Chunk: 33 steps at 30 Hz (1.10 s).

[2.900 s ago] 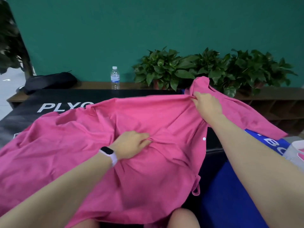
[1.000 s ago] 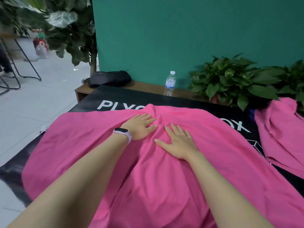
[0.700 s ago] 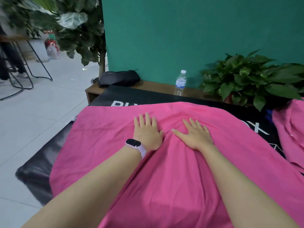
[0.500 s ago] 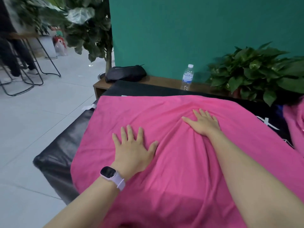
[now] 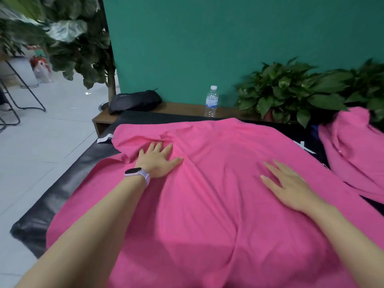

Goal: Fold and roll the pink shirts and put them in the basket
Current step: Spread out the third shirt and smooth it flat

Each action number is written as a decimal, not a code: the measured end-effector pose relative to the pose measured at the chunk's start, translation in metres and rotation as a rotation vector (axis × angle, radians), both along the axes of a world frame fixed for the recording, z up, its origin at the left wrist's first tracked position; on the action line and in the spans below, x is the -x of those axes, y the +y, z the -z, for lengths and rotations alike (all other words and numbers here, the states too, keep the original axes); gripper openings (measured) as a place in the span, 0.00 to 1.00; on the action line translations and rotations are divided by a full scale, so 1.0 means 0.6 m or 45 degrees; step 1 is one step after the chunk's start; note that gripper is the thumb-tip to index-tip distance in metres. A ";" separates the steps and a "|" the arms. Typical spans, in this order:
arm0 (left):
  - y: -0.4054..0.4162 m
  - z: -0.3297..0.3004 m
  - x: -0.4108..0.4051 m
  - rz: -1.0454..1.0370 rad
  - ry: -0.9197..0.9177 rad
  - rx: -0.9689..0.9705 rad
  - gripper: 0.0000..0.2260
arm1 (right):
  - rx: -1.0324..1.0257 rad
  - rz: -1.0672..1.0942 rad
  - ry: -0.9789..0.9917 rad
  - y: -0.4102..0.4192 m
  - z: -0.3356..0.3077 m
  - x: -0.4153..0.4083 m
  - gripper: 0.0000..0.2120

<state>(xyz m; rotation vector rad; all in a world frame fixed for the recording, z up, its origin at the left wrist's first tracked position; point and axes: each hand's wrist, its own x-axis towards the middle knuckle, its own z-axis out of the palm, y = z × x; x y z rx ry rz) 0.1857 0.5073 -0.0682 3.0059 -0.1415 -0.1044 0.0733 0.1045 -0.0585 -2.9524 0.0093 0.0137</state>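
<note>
Two flat hands' fingers press the pink shirt.

From my remote seat I count two pink shirts: one spread shirt under the hands and a second shirt lying to its right. Two hands show, the left hand and the right hand, both flat on the spread shirt. I see one smartwatch, one water bottle, one black bag, one black mat, one wooden ledge, and one tall leafy tree; the low potted plants overlap too much for me to count
</note>
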 end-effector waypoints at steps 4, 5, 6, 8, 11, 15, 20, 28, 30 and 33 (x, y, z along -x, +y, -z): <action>-0.005 -0.002 -0.069 -0.005 -0.003 -0.013 0.38 | 0.119 0.080 0.072 -0.001 0.027 0.023 0.46; -0.012 -0.003 -0.079 -0.041 -0.012 -0.021 0.36 | 0.142 0.106 0.062 0.008 0.031 0.021 0.47; -0.022 -0.004 -0.082 -0.104 -0.055 -0.028 0.34 | 0.152 0.140 0.049 0.015 0.032 0.017 0.48; -0.049 -0.018 -0.062 -0.255 -0.227 -0.119 0.27 | 0.148 0.186 0.050 0.024 0.029 0.010 0.49; -0.091 -0.042 0.004 -0.218 -0.416 -0.157 0.15 | 0.130 0.186 0.083 0.022 0.025 -0.002 0.48; -0.100 -0.029 0.138 -0.201 -0.329 -0.090 0.16 | 0.125 0.098 0.116 -0.001 0.015 -0.032 0.51; -0.098 0.011 0.257 -0.211 -0.177 0.044 0.35 | 0.098 0.073 0.112 -0.009 0.008 -0.062 0.54; -0.098 0.008 0.238 -0.208 -0.125 0.074 0.39 | -0.136 -0.129 0.052 0.050 -0.007 -0.003 0.36; -0.095 0.010 0.231 -0.197 -0.136 0.061 0.39 | -0.095 -0.235 0.096 0.080 -0.003 0.034 0.40; -0.094 0.015 0.228 -0.197 -0.150 0.059 0.40 | 0.030 -0.202 0.081 0.098 0.011 0.084 0.44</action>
